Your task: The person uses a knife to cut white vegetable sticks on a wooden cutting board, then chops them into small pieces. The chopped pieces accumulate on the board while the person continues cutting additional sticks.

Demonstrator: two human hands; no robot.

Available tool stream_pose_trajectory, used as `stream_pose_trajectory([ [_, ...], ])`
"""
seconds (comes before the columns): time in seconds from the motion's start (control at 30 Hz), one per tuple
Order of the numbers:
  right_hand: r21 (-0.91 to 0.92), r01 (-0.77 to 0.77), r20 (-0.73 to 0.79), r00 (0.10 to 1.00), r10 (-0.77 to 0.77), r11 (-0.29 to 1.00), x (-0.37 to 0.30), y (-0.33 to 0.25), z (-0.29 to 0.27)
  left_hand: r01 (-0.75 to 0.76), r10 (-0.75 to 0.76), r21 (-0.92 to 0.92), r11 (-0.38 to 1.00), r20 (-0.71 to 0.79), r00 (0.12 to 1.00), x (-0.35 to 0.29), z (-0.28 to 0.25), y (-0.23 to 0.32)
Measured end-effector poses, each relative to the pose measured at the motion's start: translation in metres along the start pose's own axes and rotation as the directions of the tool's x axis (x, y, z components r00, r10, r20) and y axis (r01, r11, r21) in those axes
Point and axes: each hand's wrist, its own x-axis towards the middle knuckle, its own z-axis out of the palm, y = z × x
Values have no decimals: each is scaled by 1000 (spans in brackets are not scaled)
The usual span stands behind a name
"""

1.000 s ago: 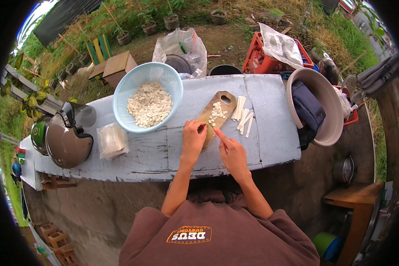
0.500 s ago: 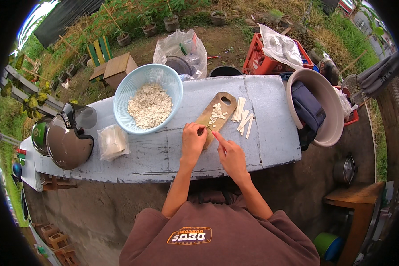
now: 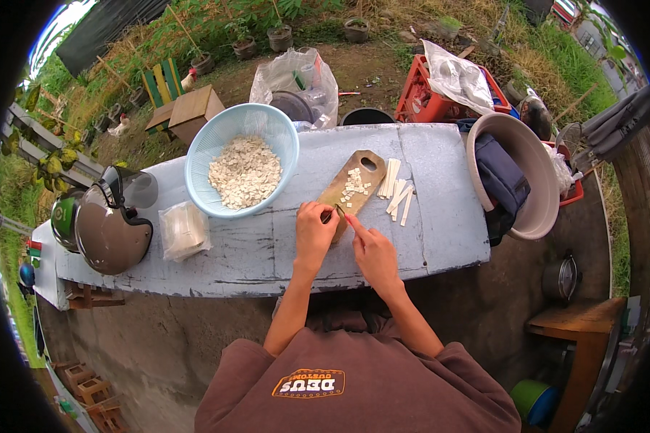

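Observation:
A wooden cutting board [image 3: 337, 189] with a hole at its far end lies on the table, its near end under my hands. Small white squares [image 3: 354, 185] are scattered on its upper half. My right hand [image 3: 376, 254] grips a small knife [image 3: 347, 216] by its red handle, index finger stretched along it. The blade points at my left hand [image 3: 315, 232], whose fingers are curled over the board's left edge; what they pinch is hidden. Pale flat strips [image 3: 395, 189] lie just right of the board. A light-blue basket [image 3: 193, 189] holds a heap of similar cut pieces [image 3: 245, 173].
Left of the board are a clear bag [image 3: 185, 231] of pale contents and a brown helmet [image 3: 113, 224]. A beige tub [image 3: 545, 195] with a dark bag [image 3: 500, 172] stands at the table's right end. Behind the table are a red crate [image 3: 420, 90] and a wooden box [image 3: 197, 113].
The knife blade has tilted slightly at my left fingertips, and my right hand has shifted a little. Chickens have come into sight near the striped chair at the far left.

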Motion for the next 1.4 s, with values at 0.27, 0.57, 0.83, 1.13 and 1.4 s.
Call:
stream_pose_trajectory([
  [0.27, 25, 16, -12, 1000, -15, 1000, -4, 6, -1, 8, -8, 8, 1000, -33, 999, -1, 0, 4],
  [0.57, 34, 43, -70, 997, -40, 998, -4, -1, -10, 43, -43, -3, 999, 1, 999, -1, 0, 1],
  [0.83, 26, 42, -13, 999, -41, 999, -7, -6, -4, 26, -26, -13, 1000, 10, 1000, -2, 0, -3],
  [1.13, -30, 41, -31, 999, -41, 999, -9, 5, 10, 66, -66, -39, 997, 9, 998, -5, -4, 5],
  [1.4, 6, 31, -54, 998, -31, 999, -1, 8, 0, 53, -52, 8, 999, -10, 999, -7, -5, 3],
])
